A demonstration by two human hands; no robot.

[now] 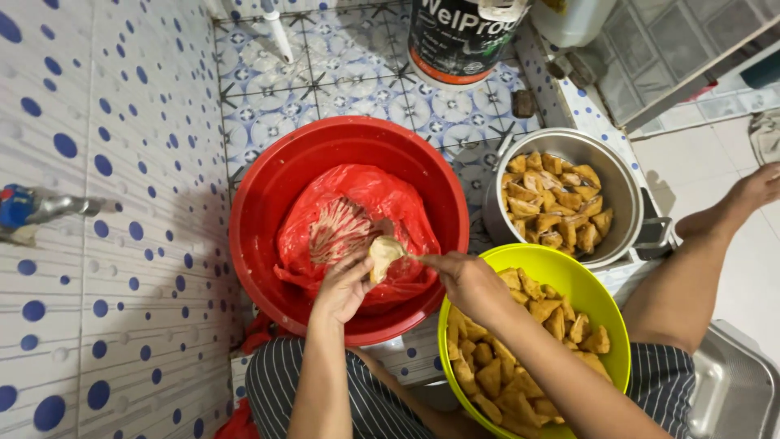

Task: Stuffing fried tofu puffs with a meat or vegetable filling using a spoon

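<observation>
Cupped in the left hand (pixel 345 286) over the red basin (pixel 268 203) at frame centre, a pale, paste-smeared tofu puff (pixel 383 254) stands with its long axis roughly upright while the right hand (pixel 467 280) pinches a thin utensil, hard to identify, against it. Fried tofu pieces fill the yellow-green bowl (pixel 597 289) at lower right and the metal pot (pixel 621 183) above it; a red plastic bag (pixel 382 199) of filling lines the basin.

Black bucket (pixel 463 36) cut off at top, yellow bowl (pixel 605 297) clipped below, tool in right hand (pixel 467 280) hidden
</observation>
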